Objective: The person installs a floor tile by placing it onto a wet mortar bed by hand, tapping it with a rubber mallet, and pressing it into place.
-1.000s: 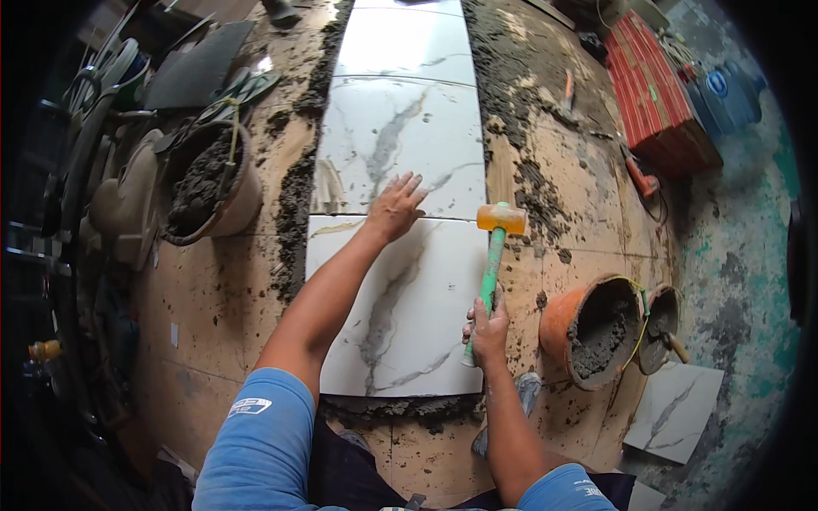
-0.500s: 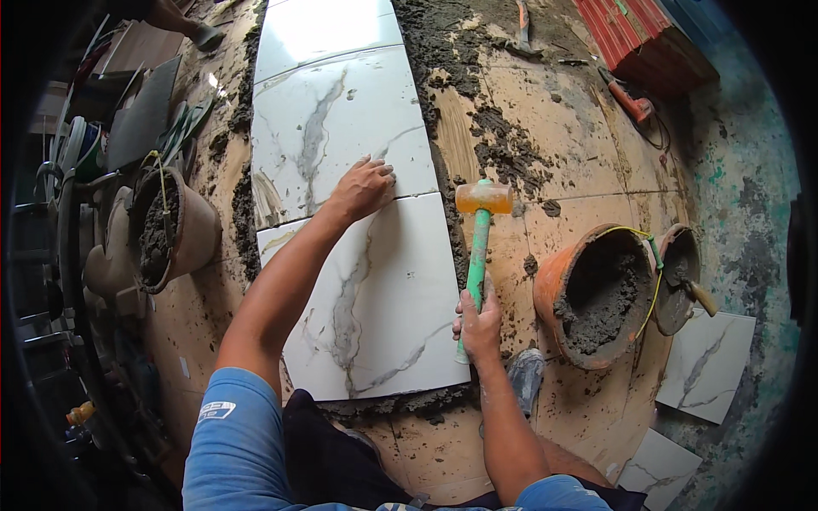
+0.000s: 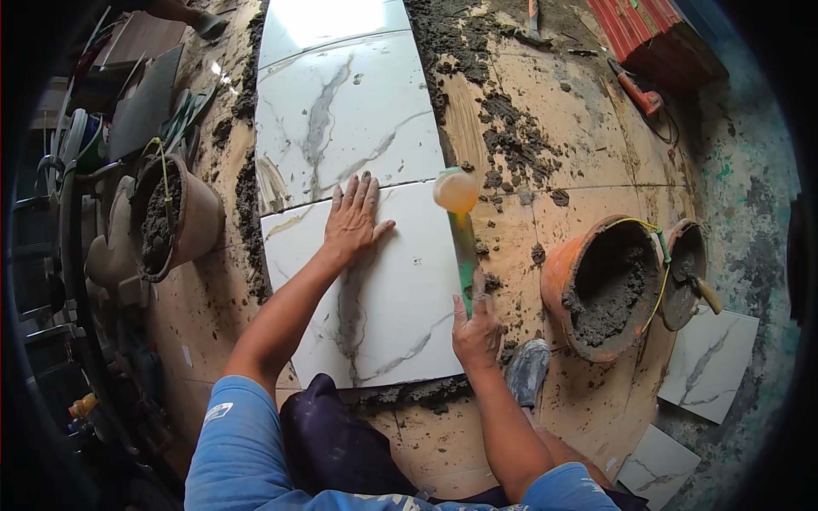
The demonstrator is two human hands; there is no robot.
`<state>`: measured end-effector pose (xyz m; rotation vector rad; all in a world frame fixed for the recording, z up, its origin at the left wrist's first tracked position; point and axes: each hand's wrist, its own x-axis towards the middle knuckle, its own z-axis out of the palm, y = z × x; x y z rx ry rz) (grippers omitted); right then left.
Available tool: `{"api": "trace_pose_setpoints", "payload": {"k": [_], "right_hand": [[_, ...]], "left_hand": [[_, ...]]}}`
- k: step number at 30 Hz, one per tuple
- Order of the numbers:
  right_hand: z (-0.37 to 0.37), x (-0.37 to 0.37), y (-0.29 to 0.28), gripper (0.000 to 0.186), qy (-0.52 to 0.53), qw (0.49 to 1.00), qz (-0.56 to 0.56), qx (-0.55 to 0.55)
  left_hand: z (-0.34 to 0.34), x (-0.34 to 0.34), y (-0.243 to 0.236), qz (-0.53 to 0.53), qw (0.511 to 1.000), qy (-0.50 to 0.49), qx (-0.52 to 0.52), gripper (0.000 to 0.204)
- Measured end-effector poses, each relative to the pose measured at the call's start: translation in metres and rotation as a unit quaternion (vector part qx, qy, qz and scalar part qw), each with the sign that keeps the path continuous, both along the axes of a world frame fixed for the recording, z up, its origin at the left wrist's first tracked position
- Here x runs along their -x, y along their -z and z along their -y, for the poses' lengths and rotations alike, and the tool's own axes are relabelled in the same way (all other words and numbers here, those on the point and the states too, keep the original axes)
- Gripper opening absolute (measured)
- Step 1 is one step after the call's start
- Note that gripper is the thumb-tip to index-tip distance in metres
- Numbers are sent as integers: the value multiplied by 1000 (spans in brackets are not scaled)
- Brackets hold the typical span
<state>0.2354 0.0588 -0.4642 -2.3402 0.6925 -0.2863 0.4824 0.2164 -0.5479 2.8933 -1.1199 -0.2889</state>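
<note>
My left hand (image 3: 354, 223) lies flat with fingers spread on the nearest white marble-patterned tile (image 3: 409, 281), its fingertips by the joint with the farther tile (image 3: 375, 102). Beside the tile's right edge, my right hand (image 3: 477, 339) is closed on the green handle of a mallet (image 3: 457, 192). The amber mallet head faces up end-on, close to the right end of that joint; whether it touches the tile I cannot tell. Dark wet mortar (image 3: 417, 393) shows under the tile's front edge.
An orange bucket of mortar (image 3: 558, 294) stands at right, beside a round container (image 3: 684, 281). Another mortar bucket (image 3: 203, 217) tilts at left. Cut tiles (image 3: 711, 366) lie at lower right. Farther off are a hammer (image 3: 534, 24), an orange power tool (image 3: 637, 94) and another person's foot (image 3: 209, 24).
My left hand has opened from a loose curl and flattened onto the near tile. The mallet head has turned from side-on to end-on and shifted slightly left.
</note>
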Motion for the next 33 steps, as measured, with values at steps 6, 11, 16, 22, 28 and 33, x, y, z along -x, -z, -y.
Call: {"api": "trace_pose_setpoints", "payload": {"k": [6,11,16,22,28,33], "right_hand": [[-3,16,25,65,24,996,-77,32],[-4,23,20,62,9,989,-145,39],[-20,41,11,58,35,997,-29,68],[-38,74,12,62,71,991,-92,-69],[-74,162,-34,61,153,978,-42,-132],[-96,212,31,59,26,988,-135,-73]], "left_hand": [[6,4,6,26,999,-12,22,90],[6,7,4,8,1000,-12,5,90],[7,4,11,30,999,-13,43,92],[3,4,6,61,995,-4,74,90],[-37,111,-34,70,987,15,145,86],[-135,249,-21,-6,992,-77,101,86]]}}
